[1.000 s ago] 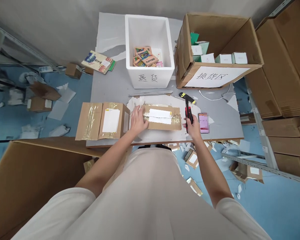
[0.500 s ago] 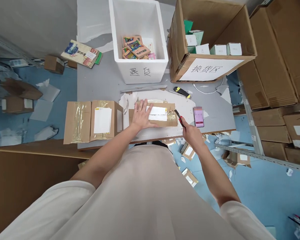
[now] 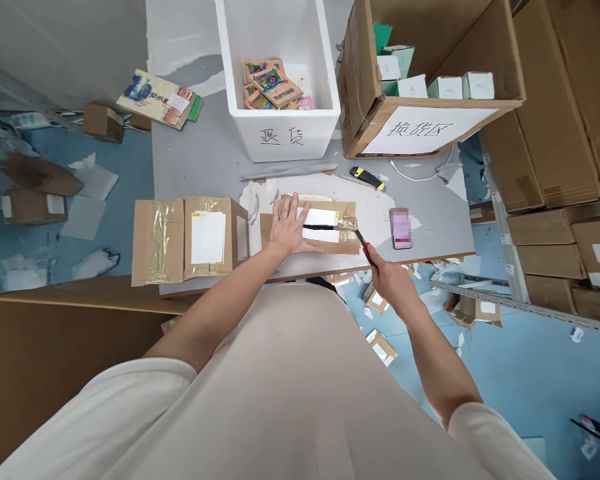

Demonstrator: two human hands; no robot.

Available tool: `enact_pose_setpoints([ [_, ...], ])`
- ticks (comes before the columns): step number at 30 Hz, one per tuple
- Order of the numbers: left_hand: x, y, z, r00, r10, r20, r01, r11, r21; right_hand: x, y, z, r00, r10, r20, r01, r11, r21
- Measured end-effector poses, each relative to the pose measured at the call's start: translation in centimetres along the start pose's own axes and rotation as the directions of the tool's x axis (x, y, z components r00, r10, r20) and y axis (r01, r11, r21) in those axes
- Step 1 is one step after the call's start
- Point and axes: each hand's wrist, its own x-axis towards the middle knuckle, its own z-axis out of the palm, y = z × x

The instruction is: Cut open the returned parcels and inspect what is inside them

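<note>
A small taped cardboard box (image 3: 275, 240) with a white label lies near the table's front edge. A dark slit runs along its top through the label. My left hand (image 3: 289, 228) presses flat on the box's left part, fingers spread. In my right hand (image 3: 391, 279) is a red and black utility knife (image 3: 366, 251), its blade at the box's right end by the tape. A phone (image 3: 401, 229) lies to the right of the knife. Behind the box rests a second, black and yellow utility knife (image 3: 368, 178).
Two taped cartons (image 3: 159, 243) stand left of my left hand. Behind are a white foam bin (image 3: 285, 137) holding booklets and a large carton (image 3: 430, 130) holding small boxes. Books (image 3: 156, 100) lie at the back left. Cardboard and paper scraps litter the blue floor (image 3: 530, 380).
The slit across the label has opened into a wider dark gap. My right hand and the knife have shifted slightly right and toward me. My left hand stays on the box.
</note>
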Motion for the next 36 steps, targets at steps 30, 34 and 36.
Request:
enact_pose_setpoints([
  [30, -1.6, -0.5, -0.2, 0.992, 0.0, -0.122, 0.002, 1.0, 0.015, 11.3, 3.4, 11.9, 0.932, 0.357, -0.065, -0.306, 0.869, 0.389],
  [34, -3.8, -1.2, -0.1, 0.971, -0.128, -0.2, 0.115, 0.99, -0.075, 13.1, 3.3, 14.7, 0.936, 0.321, -0.144, -0.247, 0.89, 0.382],
  [36, -5.3, -1.7, 0.1, 0.958, -0.221, -0.181, 0.192, 0.967, -0.169, 13.1, 3.6, 15.5, 0.941, 0.303, -0.149, -0.225, 0.891, 0.396],
])
